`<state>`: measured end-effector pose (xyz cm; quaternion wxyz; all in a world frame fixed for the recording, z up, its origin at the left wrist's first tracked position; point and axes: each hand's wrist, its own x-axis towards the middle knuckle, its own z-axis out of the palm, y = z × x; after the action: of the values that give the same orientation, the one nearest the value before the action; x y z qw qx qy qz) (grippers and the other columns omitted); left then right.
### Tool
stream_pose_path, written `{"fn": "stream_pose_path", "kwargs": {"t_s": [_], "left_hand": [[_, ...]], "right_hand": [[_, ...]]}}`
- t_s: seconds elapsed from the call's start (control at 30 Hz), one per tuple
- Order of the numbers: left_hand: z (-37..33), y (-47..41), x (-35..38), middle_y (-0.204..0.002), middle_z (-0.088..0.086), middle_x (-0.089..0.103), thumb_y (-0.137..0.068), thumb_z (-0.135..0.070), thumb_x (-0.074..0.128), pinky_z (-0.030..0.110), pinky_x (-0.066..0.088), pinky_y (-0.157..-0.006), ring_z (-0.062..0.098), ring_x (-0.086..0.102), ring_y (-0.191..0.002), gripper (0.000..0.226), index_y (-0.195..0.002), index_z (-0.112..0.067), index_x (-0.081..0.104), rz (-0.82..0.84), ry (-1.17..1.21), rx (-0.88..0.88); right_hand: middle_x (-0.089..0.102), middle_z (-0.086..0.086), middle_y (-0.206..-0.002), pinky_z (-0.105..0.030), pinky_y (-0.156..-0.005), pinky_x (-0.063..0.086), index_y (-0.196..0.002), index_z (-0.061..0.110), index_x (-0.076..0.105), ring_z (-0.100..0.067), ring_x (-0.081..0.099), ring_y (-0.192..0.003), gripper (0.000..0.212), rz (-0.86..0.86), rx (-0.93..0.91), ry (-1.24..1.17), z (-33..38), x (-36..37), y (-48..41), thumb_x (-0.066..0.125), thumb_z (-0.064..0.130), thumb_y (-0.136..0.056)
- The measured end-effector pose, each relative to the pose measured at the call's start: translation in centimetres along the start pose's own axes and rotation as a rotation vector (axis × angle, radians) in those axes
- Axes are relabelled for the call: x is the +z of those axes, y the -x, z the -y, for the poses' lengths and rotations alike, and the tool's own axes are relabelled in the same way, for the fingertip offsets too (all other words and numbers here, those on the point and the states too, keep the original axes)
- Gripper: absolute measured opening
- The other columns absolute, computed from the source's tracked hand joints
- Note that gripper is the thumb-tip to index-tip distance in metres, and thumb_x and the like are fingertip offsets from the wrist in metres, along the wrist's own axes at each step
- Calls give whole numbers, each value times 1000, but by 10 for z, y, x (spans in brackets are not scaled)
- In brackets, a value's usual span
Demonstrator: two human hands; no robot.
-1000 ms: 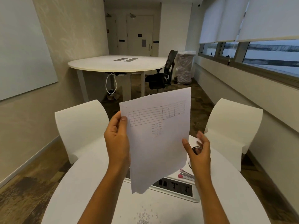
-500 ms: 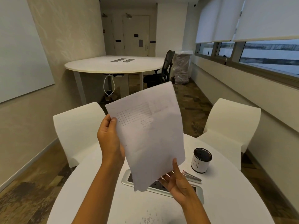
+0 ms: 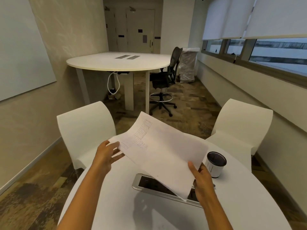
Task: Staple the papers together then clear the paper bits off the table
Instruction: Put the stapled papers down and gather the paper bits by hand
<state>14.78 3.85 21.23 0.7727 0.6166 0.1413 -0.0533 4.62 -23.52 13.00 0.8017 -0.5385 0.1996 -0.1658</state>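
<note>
Both hands have the papers (image 3: 159, 150) up in the air over the round white table (image 3: 106, 193), tilted so the sheet runs from about 10 o'clock down to 4 o'clock in the frame. The left hand (image 3: 106, 155) is at the sheet's 9 o'clock corner, thumb on top and fingers spread out underneath, so it's a loose pinch more than a real grip. The right hand (image 3: 201, 178) is clamped on the lower edge around 4 o'clock, thumb on top of the paper, fingers behind it. There's a faint printed table grid on the upper left part of the page.

Right under the papers there's a power socket panel (image 3: 149, 183) sunk into the table, partly covered by the sheet. A white cup with a dark top (image 3: 216, 164) sits just beside the right hand at about 3 o'clock from the papers. Something small and grey pokes out past the right wrist, can't tell what it is.

Two white chairs, one at 10 o'clock (image 3: 84, 130) and one at 2 o'clock (image 3: 240, 127) from the table. Further back there's a big high table (image 3: 116, 63) with a black office chair (image 3: 164, 80) next to it.
</note>
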Motion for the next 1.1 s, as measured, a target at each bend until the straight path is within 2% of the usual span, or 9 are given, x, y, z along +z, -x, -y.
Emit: {"fn": "stream_pose_path", "kwargs": {"t_s": [0.1,0.2,0.3,0.5,0.6,0.73,0.83,0.97,1.1], "left_hand": [[-4,-20,-22,-101,11,69,-87,-10,61,37,58,-67,25,67,-85,24,-111,-6,60,111,-208,-95],[-1,-40,-35,-96,10,71,-87,-6,60,32,60,-63,25,69,-86,25,-112,-4,62,182,-324,-160],[16,-56,-37,-105,13,68,-90,-2,55,32,58,-64,27,67,-86,28,-118,-3,58,115,-374,-170],[56,-96,-57,-109,15,62,-94,-1,47,31,58,-57,28,64,-82,28,-121,-1,53,-22,-229,-285],[72,-117,-61,-104,13,65,-95,-2,42,35,58,-66,27,64,-85,17,-106,-5,55,-12,-298,-297],[84,-145,-59,-95,13,67,-93,3,44,32,55,-68,23,65,-83,22,-89,-10,61,86,-348,-298],[90,-165,-54,-90,11,65,-94,3,43,31,53,-68,21,64,-82,26,-83,-13,61,108,-353,-274],[105,-195,-49,-112,12,61,-92,3,46,43,47,-97,31,59,-105,24,-110,-4,59,53,-458,-205],[117,-221,-50,-120,16,62,-87,3,56,44,49,-97,35,61,-104,33,-120,0,58,-119,-423,-165]], "right_hand": [[67,-5,-116,-47,-93,50,-120,18,58,-27,63,-106,30,35,52,-35,4,0,-13,57,23,-90],[65,-5,-118,-46,-95,48,-124,17,53,-27,61,-108,34,16,160,-79,-2,8,-26,55,26,-92],[70,-10,-105,-41,-82,53,-118,8,56,-28,66,-95,33,50,280,-29,-24,20,-30,62,18,-87],[59,-20,-126,-44,-101,44,-128,-2,50,-34,58,-109,44,6,371,85,-70,40,-45,63,3,-86],[56,-17,-131,-46,-108,38,-134,1,43,-34,54,-116,47,48,378,195,-82,49,-63,58,1,-89],[56,-11,-119,-45,-102,43,-136,8,35,-33,52,-110,55,75,412,322,-91,58,-90,42,-16,-87],[48,-16,-134,-46,-108,38,-141,9,30,-35,46,-121,66,52,392,405,-101,60,-108,37,-21,-83],[46,-16,-138,-42,-109,36,-141,10,31,-32,45,-123,64,-2,310,480,-116,63,-129,43,-20,-85],[47,-16,-139,-42,-108,37,-138,12,38,-30,44,-127,54,-76,248,524,-134,65,-146,56,-3,-89]]}}
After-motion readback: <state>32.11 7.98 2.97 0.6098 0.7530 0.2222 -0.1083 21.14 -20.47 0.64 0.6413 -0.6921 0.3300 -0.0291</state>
